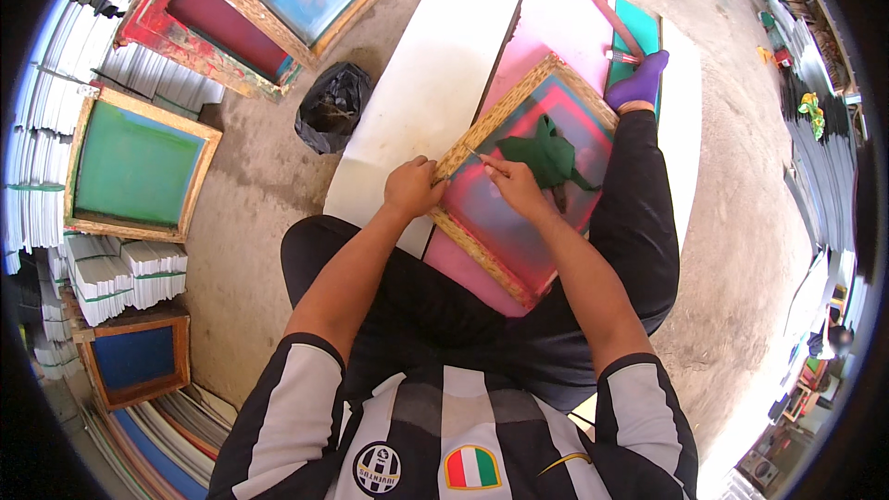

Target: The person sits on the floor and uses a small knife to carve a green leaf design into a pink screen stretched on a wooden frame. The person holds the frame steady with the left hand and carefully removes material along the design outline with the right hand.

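So I'm standing here watching someone sat with their legs bent around a wooden screen frame, mesh all smeared pink and blue. It's lying tilted on a pink panel, right in front of them, with a long white panel just to the left. The right hand is over the mesh, fingertips pinched together on some small thin tool that reaches the frame's left bar. Too tiny for me to say what it is tbh. The left hand is touching that same bar with fingers curled in, can't tell if it's really gripping. A crumpled green cloth sits on the mesh, and there's a purple sock near the frame's far corner. Black plastic bag on the floor off to the left
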`<action>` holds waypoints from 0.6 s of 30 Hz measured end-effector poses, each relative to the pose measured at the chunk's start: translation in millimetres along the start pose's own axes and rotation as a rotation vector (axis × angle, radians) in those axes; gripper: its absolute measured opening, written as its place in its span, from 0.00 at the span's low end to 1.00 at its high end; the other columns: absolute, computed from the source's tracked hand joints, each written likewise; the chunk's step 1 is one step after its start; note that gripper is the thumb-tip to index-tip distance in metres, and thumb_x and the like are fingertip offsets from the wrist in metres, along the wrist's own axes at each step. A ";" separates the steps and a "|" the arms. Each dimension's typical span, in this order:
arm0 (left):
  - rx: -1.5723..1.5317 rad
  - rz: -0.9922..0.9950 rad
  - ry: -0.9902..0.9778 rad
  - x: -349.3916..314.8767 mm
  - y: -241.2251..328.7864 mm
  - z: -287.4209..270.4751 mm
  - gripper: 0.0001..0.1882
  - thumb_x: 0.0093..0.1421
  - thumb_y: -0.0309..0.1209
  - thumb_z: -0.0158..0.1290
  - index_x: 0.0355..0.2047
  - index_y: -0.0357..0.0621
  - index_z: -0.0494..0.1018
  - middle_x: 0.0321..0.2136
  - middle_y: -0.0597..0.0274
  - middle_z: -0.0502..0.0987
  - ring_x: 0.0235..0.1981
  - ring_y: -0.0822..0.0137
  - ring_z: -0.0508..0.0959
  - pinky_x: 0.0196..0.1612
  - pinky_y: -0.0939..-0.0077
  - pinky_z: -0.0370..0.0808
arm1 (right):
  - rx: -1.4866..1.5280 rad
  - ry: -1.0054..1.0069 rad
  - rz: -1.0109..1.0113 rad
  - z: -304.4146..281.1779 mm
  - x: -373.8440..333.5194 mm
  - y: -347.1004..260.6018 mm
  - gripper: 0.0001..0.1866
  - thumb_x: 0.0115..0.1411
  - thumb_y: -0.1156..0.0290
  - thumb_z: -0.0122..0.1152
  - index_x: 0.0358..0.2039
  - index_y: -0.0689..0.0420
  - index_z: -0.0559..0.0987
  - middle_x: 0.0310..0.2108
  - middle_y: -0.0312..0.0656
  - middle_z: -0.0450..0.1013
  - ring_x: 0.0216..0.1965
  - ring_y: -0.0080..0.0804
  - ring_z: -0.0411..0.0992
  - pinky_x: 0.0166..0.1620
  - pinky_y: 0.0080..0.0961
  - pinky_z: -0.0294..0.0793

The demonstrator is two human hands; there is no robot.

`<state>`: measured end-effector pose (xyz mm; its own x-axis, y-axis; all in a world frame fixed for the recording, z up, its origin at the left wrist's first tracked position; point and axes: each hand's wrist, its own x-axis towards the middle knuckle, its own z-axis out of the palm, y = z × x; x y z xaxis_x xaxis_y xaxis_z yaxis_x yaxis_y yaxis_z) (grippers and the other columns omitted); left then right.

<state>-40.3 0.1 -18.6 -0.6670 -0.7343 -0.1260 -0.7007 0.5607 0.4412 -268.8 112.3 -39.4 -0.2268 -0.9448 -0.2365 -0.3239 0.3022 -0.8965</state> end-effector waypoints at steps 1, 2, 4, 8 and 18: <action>-0.005 0.004 0.007 0.1 0.8 -0.2 0.20 0.60 0.48 0.61 0.36 0.42 0.79 0.34 0.52 0.79 0.37 0.46 0.82 0.41 0.51 0.79 | 0.088 -0.015 0.009 -1.2 2.6 4.4 0.21 0.73 0.62 0.59 0.63 0.50 0.79 0.27 0.35 0.73 0.26 0.25 0.70 0.32 0.28 0.74; -0.010 0.008 0.014 1.2 1.6 -0.4 0.20 0.60 0.48 0.61 0.35 0.42 0.79 0.34 0.52 0.79 0.37 0.46 0.82 0.41 0.51 0.79 | 0.176 -0.030 0.018 -2.8 5.0 8.8 0.21 0.73 0.63 0.59 0.63 0.53 0.79 0.22 0.28 0.68 0.22 0.19 0.65 0.28 0.24 0.71; -0.003 0.003 -0.004 -0.7 -0.3 -2.3 0.20 0.60 0.48 0.61 0.36 0.43 0.80 0.35 0.52 0.79 0.37 0.46 0.82 0.41 0.51 0.79 | 0.210 -0.090 0.153 -9.8 1.7 -10.9 0.21 0.73 0.62 0.59 0.64 0.52 0.78 0.22 0.27 0.68 0.20 0.19 0.65 0.26 0.23 0.70; -0.012 0.004 -0.015 1.3 1.4 -3.1 0.20 0.60 0.48 0.61 0.37 0.44 0.80 0.35 0.52 0.79 0.38 0.46 0.82 0.41 0.51 0.79 | 0.200 -0.098 0.218 -13.5 2.0 -8.6 0.22 0.72 0.62 0.60 0.65 0.49 0.78 0.21 0.31 0.69 0.19 0.23 0.67 0.25 0.29 0.72; -0.013 0.005 -0.016 0.6 1.8 -1.7 0.19 0.59 0.47 0.61 0.36 0.43 0.80 0.35 0.52 0.79 0.37 0.46 0.82 0.41 0.51 0.79 | -0.103 0.012 -0.037 -3.3 6.0 8.2 0.23 0.72 0.59 0.59 0.66 0.42 0.77 0.22 0.43 0.74 0.24 0.32 0.75 0.31 0.40 0.77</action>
<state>-41.6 0.1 -16.3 -0.6744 -0.7253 -0.1384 -0.6942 0.5590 0.4534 -275.8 109.5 -46.9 -0.2233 -0.9542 -0.1991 -0.4248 0.2790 -0.8612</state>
